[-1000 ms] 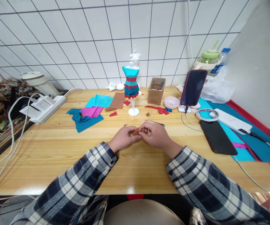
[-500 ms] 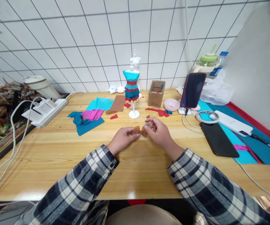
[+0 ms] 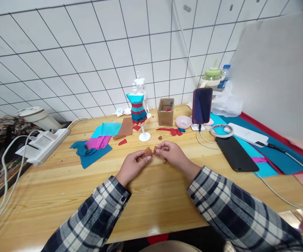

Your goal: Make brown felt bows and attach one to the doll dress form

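Note:
A small brown crepe-paper bow (image 3: pixel 148 151) with a red middle is held just above the wooden table, stretched between my two hands. The fingers of my left hand (image 3: pixel 132 165) pinch its left wing. My right hand (image 3: pixel 172 154) grips the right wing between thumb and fingers, which hide part of it. Beyond my hands stands a white mini dress form (image 3: pixel 144 136), dressed in a turquoise, red and teal paper dress (image 3: pixel 138 108). Red paper scraps (image 3: pixel 122 142) and a brown scrap (image 3: pixel 160 138) lie between the bow and the stand.
Turquoise (image 3: pixel 106 129), magenta (image 3: pixel 105 141), brown (image 3: pixel 126 126) and teal paper (image 3: pixel 88 161) lie at left, near a white power strip (image 3: pixel 46 145). A cardboard box (image 3: pixel 165 117), pink bowl (image 3: pixel 183 122), propped phone (image 3: pixel 202 105), tape roll (image 3: pixel 221 130) and black phone (image 3: pixel 236 154) are at right.
My right hand, partly off the bow half a second ago, now grips its right wing. The camera view has shifted and tilted; the things on the table stay put.

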Available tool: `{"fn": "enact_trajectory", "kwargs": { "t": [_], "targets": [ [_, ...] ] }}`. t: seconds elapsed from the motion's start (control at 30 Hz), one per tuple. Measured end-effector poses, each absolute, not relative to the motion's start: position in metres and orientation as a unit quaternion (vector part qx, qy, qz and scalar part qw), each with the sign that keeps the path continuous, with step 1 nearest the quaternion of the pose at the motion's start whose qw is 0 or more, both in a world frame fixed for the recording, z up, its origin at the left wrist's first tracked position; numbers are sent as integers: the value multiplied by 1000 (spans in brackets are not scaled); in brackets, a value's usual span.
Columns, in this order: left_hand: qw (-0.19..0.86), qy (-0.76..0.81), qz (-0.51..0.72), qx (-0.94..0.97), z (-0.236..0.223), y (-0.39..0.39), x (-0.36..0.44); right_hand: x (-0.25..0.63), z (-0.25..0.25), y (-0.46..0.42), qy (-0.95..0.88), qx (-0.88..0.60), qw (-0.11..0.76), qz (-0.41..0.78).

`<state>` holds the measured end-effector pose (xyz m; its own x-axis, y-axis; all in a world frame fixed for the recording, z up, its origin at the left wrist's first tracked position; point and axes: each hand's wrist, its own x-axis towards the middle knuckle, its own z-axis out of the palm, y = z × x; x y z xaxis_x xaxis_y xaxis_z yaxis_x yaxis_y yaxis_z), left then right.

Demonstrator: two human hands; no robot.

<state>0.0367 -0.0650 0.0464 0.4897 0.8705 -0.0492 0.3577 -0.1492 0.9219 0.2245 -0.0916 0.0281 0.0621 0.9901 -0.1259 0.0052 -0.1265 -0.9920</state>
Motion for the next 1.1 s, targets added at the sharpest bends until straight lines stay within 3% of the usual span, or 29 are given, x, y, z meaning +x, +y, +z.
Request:
{"fn": "enact_trajectory", "kwargs": {
  "t": [0.67,0.9,1.0,1.1],
  "targets": [
    [515,435,309,671,40,-58,35,222,27,-93,-529,-527,471,469],
    [261,391,300,831,52,-53,23,233,31,-96,-733,-527,384,193],
    [152,404,289,854,46,-32,2,238,27,-98,-787,-501,323,162],
    [34,518,285,806,34,-4,-18,239,26,-99,-814,-470,302,159]
  ]
}}
